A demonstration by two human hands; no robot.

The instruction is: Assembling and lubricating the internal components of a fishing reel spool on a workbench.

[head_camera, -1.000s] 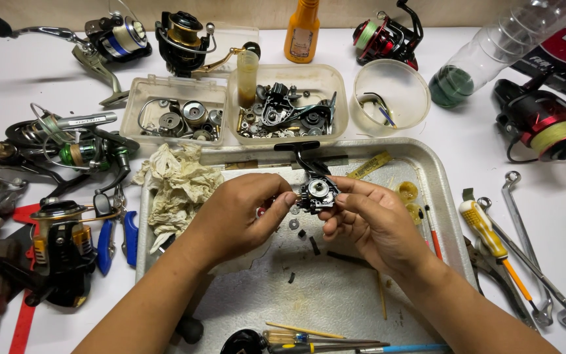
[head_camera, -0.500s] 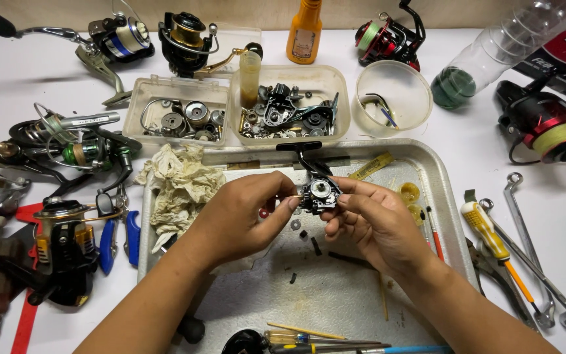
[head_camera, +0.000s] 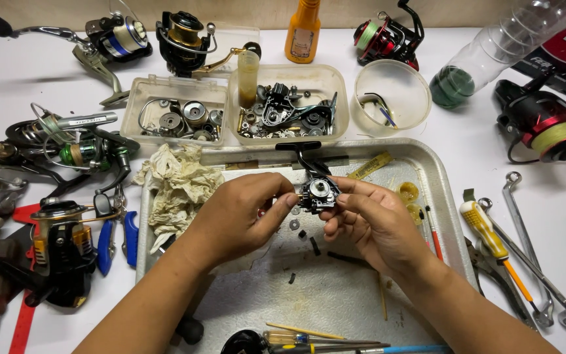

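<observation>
Barely any shift vs earlier frame: both hands same spot over metal tray point(head_camera: 450, 196). Right hand point(head_camera: 378, 219) pinches black reel body point(head_camera: 318, 193), held just above tray. Left hand point(head_camera: 240, 216) fingertips at its side, prob. gripping a small part, too tiny to confirm. Keep body steady, work over tray so loose washers point(head_camera: 294, 224) stay caught.

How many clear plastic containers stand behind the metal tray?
3. A rectangular box with round parts is on the left, a larger box with dark parts is in the middle, and a round cup is on the right. None seems hidden.
</observation>
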